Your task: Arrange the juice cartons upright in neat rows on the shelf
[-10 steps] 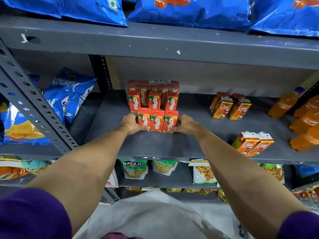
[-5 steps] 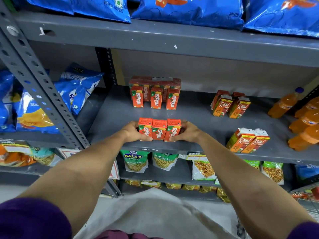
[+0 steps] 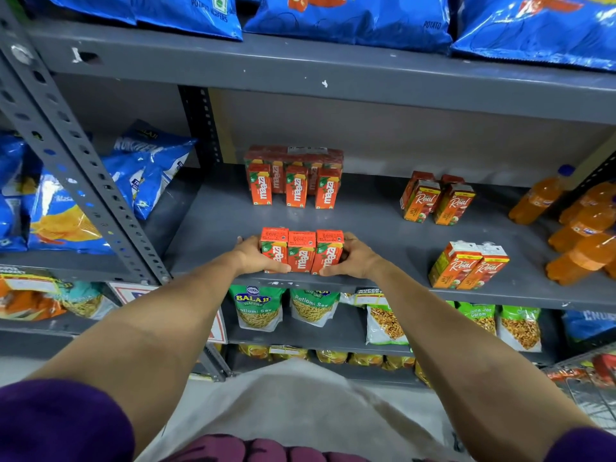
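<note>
Left hand [image 3: 250,258] and right hand [image 3: 352,260] clamp three cartons [image 3: 301,251] between them, upright, at the shelf [image 3: 383,235] front edge. Row runs left-right; back row [image 3: 295,188] sits straight behind, well apart.

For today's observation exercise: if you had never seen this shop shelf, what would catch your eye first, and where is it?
First, the row of three orange Maaza cartons at the front edge of the grey shelf, squeezed upright between the left hand and right hand. Next, the bright blue crisp bags along the shelf above, and the orange drink bottles crowded at the far right.
</note>
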